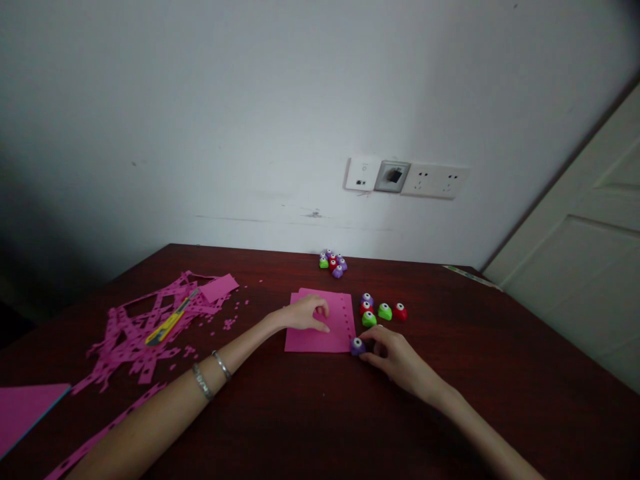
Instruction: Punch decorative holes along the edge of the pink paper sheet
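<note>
Pink paper sheets lie stacked and slightly offset on the table, with a row of small punched marks down the right side. Over their upper middle is my left hand, thumb and fingers curved apart with nothing between them. My right hand has its thumb and fingertips around a purple craft paper punch with a round white top, at the sheets' lower right corner. Just beyond that hand sit a green punch, a red punch and several others, one partly hidden behind my fingers.
Pink punched scraps spread over the table's left side, with a yellow utility knife on top. More punches cluster near the wall. A pink sheet lies at the left edge, and a thin strip at the back right.
</note>
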`<state>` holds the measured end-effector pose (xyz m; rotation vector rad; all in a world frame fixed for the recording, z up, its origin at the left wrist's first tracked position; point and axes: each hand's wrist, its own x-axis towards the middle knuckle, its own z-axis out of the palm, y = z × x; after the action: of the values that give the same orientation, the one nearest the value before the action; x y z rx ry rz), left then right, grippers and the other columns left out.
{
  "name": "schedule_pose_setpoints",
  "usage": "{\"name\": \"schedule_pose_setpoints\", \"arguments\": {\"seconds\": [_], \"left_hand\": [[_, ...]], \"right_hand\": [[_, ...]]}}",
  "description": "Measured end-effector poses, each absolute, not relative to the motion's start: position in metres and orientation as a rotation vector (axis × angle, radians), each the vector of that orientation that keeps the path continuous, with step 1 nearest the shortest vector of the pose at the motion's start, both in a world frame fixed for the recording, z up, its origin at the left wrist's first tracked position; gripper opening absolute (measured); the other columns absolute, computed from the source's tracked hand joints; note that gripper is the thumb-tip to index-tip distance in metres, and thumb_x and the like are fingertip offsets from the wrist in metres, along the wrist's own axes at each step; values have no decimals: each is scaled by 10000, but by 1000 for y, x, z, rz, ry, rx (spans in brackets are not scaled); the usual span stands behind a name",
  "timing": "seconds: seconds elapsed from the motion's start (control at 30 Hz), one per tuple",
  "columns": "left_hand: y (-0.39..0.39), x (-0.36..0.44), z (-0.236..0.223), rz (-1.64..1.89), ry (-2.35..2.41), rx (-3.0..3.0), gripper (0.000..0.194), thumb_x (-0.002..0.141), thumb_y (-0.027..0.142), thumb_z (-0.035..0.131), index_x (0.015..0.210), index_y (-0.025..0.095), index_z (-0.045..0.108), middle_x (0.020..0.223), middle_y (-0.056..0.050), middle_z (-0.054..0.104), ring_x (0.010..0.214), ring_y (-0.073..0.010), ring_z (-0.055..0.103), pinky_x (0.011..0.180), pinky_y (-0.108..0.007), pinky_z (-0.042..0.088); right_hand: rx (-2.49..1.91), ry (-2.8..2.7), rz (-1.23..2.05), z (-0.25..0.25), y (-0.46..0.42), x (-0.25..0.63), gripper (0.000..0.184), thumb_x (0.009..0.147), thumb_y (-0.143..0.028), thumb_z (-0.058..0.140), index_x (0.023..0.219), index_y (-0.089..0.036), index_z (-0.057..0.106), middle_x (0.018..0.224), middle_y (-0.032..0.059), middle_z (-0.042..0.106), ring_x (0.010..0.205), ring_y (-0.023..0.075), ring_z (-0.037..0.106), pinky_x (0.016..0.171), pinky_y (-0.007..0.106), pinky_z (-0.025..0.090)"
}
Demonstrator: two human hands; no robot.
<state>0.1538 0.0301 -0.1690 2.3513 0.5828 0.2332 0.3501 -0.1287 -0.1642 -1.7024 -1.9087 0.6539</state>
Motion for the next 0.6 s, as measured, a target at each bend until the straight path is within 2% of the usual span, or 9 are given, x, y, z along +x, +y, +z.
{"name": "schedule_pose_setpoints", "arguments": {"seconds": [0.27,0.4,0.6], "left_hand": [[36,153,-177,239,546,2355,353,660,399,676,881,148,566,911,-50,547,819,-164,486,707,-274,375],[36,153,-176,227,558,2379,330,662,398,678,852,151,568,891,-45,541,805,-159,476,697,-268,365],[32,153,-170,208,586,2375,313,660,377,686,842,155,562,887,-43,533,818,-159,468,719,-268,358]], "right_hand": [[-1761,-1915,680,-148,-134,366,146,748,-257,586,865,-180,626,796,18,585,639,121,498,582,232,408],[-1814,-1875,679,-140,-136,388,194,738,-298,597,886,-175,626,743,16,581,645,131,515,582,236,413],[-1945,-1745,846,-138,-138,422,298,700,-401,611,882,-164,614,687,3,534,541,109,484,424,200,376]]}}
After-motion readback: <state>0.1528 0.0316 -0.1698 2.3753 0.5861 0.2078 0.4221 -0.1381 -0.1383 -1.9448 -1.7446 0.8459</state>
